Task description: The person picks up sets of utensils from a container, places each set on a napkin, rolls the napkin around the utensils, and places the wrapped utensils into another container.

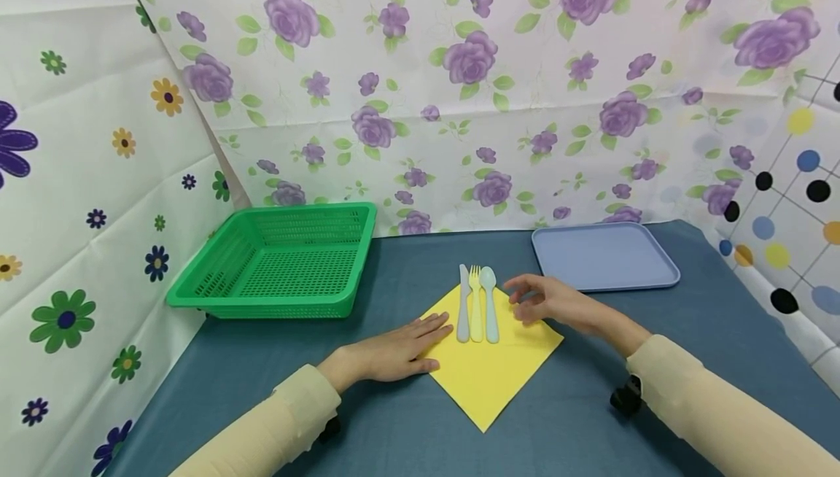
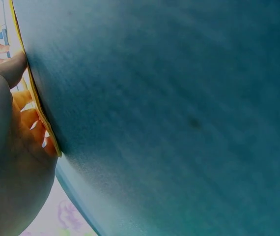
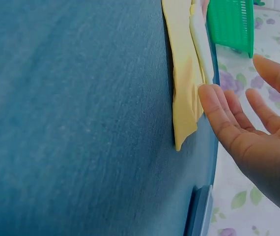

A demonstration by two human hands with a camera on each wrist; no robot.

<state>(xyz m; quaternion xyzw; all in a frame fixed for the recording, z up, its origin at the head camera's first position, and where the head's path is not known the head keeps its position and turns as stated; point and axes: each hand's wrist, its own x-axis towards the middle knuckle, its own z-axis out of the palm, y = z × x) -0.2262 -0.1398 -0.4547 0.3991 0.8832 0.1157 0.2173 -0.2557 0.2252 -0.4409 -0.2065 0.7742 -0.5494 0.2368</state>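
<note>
A yellow napkin [image 1: 482,382] lies on the table like a diamond, one corner toward me. Side by side on its upper half are a grey knife [image 1: 463,309], a pale yellow fork [image 1: 475,309] and a pale blue-green spoon [image 1: 490,309]. My left hand [image 1: 403,349] rests flat on the napkin's left corner, fingers straight and spread. To the right of the spoon, my right hand [image 1: 547,300] is over the napkin's right side with loosely bent fingers. It holds nothing; in the right wrist view its fingertips [image 3: 209,96] are close to the napkin's edge.
A green plastic basket [image 1: 262,309] stands at the back left of the blue table [image 1: 407,433]. At the back right lies a blue-grey tray [image 1: 607,258]. Flowered cloth [image 1: 420,98] hangs behind the table, with more cloth at both sides.
</note>
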